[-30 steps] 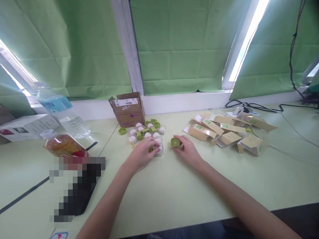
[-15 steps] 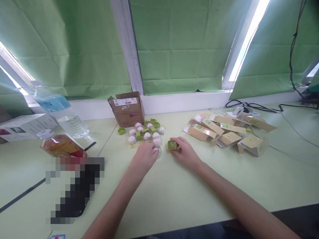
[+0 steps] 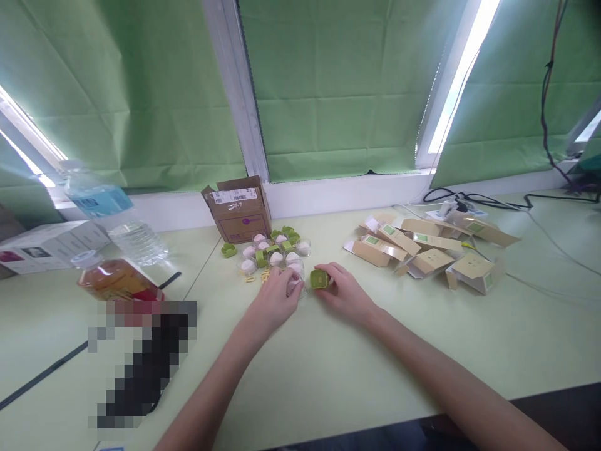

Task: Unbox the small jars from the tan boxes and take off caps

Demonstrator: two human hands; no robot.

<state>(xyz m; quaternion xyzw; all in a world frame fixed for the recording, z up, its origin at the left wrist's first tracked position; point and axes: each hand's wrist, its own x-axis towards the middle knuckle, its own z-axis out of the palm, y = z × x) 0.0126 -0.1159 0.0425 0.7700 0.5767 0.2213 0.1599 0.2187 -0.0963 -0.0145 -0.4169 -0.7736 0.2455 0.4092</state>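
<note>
My left hand (image 3: 276, 297) is closed, its fingertips around a pale pinkish-white rounded piece (image 3: 295, 285) at the near right edge of a cluster. A clear plastic cup, partly hidden, shows beside those fingers. Just to the right, my right hand (image 3: 346, 290) grips a small green square case (image 3: 319, 279) between thumb and fingers, tilted toward me. The cluster holds several pale rounded pieces (image 3: 276, 258) in clear cups, with green flower-shaped pieces (image 3: 228, 250) around it. Small yellow pieces (image 3: 250, 279) lie near my left hand.
An opened cardboard box (image 3: 241, 219) stands behind the cluster. Flattened small cartons (image 3: 425, 247) are piled at right, near black cables (image 3: 498, 203). At left are a water bottle (image 3: 136, 241), a bottle of amber drink (image 3: 117, 279), white boxes (image 3: 51, 247) and a blurred dark object (image 3: 145, 369).
My right hand has shifted slightly left and turned the green case, bringing it closer to my left hand. My left hand has rotated a little, and the pale piece shows more clearly in its fingers.
</note>
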